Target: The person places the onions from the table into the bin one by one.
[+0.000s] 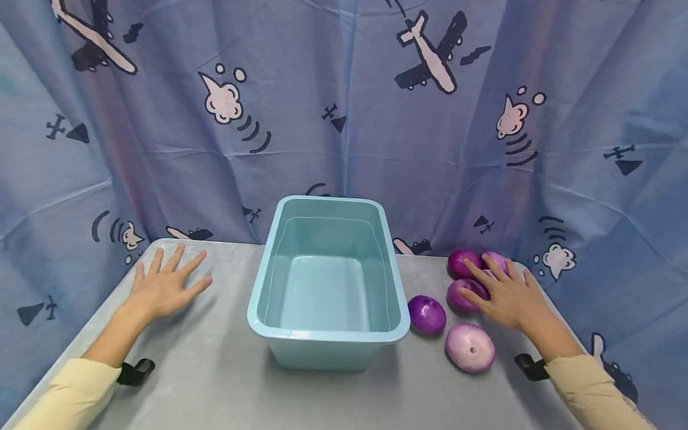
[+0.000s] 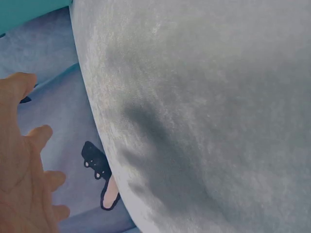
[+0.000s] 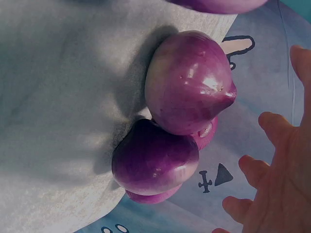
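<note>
Five unlabelled onions (image 1: 469, 347); plain tub (image 1: 328, 338)

Left hand (image 1: 163, 286) flat, fingers spread, right hand (image 1: 502, 295) extended forward, fingers straight

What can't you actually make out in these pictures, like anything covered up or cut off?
- How many onions lie at the back: in the head view the right hand covers part of the cluster.
- The bin: the left wrist view's top edge leaves only a teal corner.
- The left hand: cut off by that view's left edge.
- The topmost onion in the right wrist view: cut by the top edge.
</note>
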`<state>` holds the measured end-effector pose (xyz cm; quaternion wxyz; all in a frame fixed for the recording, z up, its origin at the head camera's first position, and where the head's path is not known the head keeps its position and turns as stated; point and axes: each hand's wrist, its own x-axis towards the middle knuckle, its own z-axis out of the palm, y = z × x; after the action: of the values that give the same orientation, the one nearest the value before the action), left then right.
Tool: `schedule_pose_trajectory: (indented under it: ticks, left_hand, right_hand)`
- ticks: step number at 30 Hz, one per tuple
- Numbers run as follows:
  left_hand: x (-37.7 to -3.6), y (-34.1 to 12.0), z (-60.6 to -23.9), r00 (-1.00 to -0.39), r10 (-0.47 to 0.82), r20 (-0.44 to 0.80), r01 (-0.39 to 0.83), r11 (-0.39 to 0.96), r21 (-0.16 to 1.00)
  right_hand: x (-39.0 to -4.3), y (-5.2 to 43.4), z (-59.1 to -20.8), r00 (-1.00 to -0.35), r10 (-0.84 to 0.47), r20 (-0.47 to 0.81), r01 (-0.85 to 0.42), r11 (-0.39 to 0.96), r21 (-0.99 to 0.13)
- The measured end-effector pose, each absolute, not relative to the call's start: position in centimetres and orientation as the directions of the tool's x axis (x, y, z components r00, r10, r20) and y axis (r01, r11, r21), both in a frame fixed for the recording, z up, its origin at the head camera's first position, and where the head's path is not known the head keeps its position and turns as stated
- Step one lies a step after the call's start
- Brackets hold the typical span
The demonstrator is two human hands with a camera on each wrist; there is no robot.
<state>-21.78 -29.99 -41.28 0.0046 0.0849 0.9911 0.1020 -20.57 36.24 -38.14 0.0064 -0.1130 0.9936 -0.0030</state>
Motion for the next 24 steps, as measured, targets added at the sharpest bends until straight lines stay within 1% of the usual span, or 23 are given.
schedule_pose_trajectory:
  ticks: [7,10,13,15,19,22,24]
  left_hand:
    - [-21.6,-29.9,-40.8,-0.986,0.163,-0.02,0.157,0.969,0.193]
    - [-21.4,-29.8,-40.4,-0.98,0.199,0.01,0.197,0.961,0.192]
    - [-21.1,-29.8,-39.9,-0.965,0.256,0.063,0.263,0.941,0.21]
    - [-21.0,-29.8,-39.6,-0.947,0.302,0.109,0.321,0.911,0.258]
    - [-20.8,-29.5,-38.6,-0.906,0.378,0.19,0.423,0.805,0.417]
    - [-20.5,-29.0,-37.9,-0.876,0.409,0.254,0.479,0.685,0.549]
    - [-20.2,-28.2,-37.3,-0.866,0.41,0.285,0.491,0.595,0.636]
  right_hand:
    - [-20.6,36.4,-37.9,-0.972,-0.235,0.009,-0.235,0.972,-0.012]
    - [-20.4,36.4,-37.5,-0.968,-0.252,0.022,-0.252,0.967,-0.023]
    - [-20.0,36.7,-37.0,-0.954,-0.288,0.082,-0.292,0.955,-0.046]
    - [-19.6,36.9,-36.6,-0.942,-0.305,0.142,-0.318,0.945,-0.073]
    - [-18.5,37.4,-36.1,-0.91,-0.322,0.262,-0.369,0.917,-0.153]
    - [-17.5,37.8,-36.2,-0.888,-0.331,0.319,-0.419,0.868,-0.266]
    - [-16.8,38.2,-36.4,-0.874,-0.337,0.349,-0.456,0.817,-0.354]
